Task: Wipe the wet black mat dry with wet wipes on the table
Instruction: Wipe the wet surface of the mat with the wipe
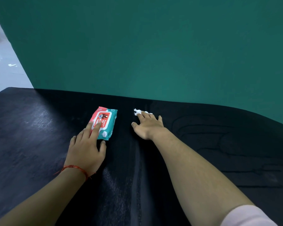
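A black mat [203, 144] covers the table, with pale wet streaks running down its middle. A teal and red pack of wet wipes [107, 119] lies on it, left of centre. My left hand [86, 147] rests on the pack's near end, fingers straight on the red lid. My right hand [148, 125] lies flat on the mat further back, its straight fingers pressing a crumpled white wipe [138, 111] against the mat. Most of the wipe is hidden under the fingers.
A teal wall [153, 46] rises right behind the mat's far edge. A pale floor [5, 62] shows at the far left beyond the table corner. The mat's left part looks greyer and duller than the right.
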{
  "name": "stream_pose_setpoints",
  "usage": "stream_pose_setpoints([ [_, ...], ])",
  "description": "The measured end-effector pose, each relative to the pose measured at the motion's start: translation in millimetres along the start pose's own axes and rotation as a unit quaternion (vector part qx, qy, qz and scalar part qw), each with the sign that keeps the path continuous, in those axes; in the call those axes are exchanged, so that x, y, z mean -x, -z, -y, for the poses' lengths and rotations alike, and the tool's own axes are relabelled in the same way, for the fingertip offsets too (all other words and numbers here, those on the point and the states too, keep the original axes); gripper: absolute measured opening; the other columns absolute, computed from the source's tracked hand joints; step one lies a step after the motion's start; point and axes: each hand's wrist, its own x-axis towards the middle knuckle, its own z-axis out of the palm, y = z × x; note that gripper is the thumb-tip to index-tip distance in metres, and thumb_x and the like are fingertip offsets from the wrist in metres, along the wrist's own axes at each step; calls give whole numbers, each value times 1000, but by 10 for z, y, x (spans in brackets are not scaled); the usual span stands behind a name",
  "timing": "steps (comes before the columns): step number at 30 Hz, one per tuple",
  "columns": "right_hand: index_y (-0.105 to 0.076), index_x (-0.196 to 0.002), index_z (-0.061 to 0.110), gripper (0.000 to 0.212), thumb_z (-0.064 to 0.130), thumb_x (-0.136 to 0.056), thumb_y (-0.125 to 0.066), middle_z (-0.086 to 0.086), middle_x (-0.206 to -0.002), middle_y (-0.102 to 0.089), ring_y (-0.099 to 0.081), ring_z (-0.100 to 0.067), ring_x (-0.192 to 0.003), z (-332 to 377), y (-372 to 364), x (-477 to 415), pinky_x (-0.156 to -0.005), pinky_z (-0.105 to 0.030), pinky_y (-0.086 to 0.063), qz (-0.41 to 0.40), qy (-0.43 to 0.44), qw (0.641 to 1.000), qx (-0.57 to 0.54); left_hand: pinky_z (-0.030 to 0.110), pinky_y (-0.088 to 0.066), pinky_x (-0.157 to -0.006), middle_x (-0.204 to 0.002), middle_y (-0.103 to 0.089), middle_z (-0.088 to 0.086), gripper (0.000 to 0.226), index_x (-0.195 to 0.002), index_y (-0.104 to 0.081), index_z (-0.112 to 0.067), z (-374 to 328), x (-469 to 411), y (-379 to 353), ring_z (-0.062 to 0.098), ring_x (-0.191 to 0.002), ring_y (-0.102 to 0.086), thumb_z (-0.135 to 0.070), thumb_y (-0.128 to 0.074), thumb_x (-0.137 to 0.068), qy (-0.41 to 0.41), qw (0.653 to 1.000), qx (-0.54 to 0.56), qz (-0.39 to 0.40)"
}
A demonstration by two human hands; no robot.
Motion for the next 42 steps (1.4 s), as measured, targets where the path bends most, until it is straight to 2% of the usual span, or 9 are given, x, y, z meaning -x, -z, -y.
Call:
stream_pose_setpoints([
  [18,-18,-168,29,71,61,-105,-23,7,-177,-9,-3,-21,-163,-32,-248,576,-129,-62,5,-34,33,999,7,57,-39,-116,-168,-34,8,69,-162,-31,-23,-9,29,17,33,-142,-47,-41,-56,-100,-2,1000,-1,-12],
  [22,-12,-170,28,70,59,-107,-18,8,-177,-4,0,-17,-163,-36,-324,611,-130,-58,6,-49,29,998,11,58,-39,-117,-168,-34,9,69,-163,-30,-23,-5,29,24,34,-143,-47,-41,-55,-101,-1,1000,1,-9],
  [30,4,-169,13,87,69,-104,-14,-3,-177,11,14,-20,-163,41,-254,276,-130,-51,13,-20,-7,1000,11,58,-37,-119,-170,-30,7,70,-164,-27,-26,17,6,-21,32,-145,-44,-42,-54,-101,-2,1000,-1,-6],
  [42,0,-170,12,92,73,-103,-18,-6,-178,5,7,-20,-164,14,108,-421,-130,-48,13,13,-5,999,29,55,-33,-123,-173,-24,2,71,-164,-24,-28,62,-18,-73,30,-148,-41,-43,-53,-101,-7,1000,2,-8],
])
